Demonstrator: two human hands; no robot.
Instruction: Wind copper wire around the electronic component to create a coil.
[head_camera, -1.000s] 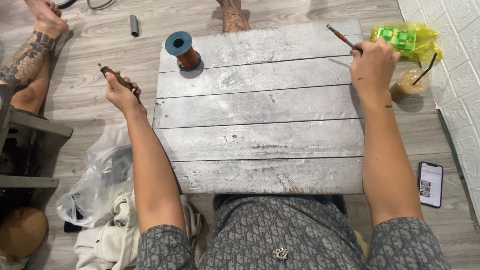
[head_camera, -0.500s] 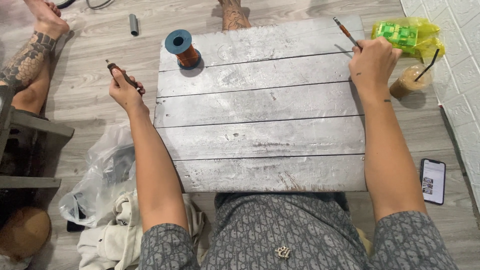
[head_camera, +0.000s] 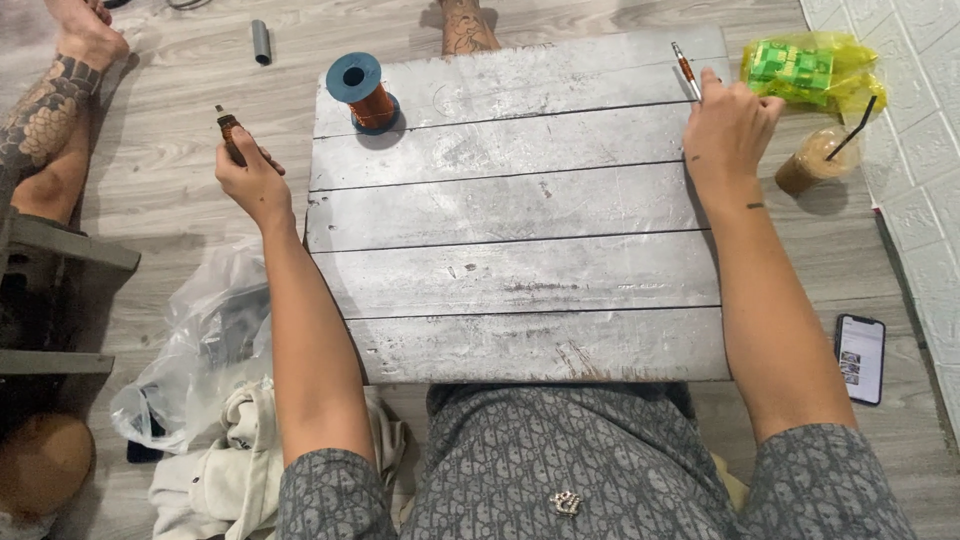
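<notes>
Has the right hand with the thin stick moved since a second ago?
Yes, slightly. The right hand shifted away from the body along the grey plank board's right edge, nearer its far corner.

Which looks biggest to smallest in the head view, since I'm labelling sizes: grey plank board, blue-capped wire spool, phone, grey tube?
1. Grey plank board, by far the largest.
2. Phone and blue-capped wire spool look about alike; I would not rank them.
3. Grey tube, smallest, though it lies farthest from the camera.
</notes>
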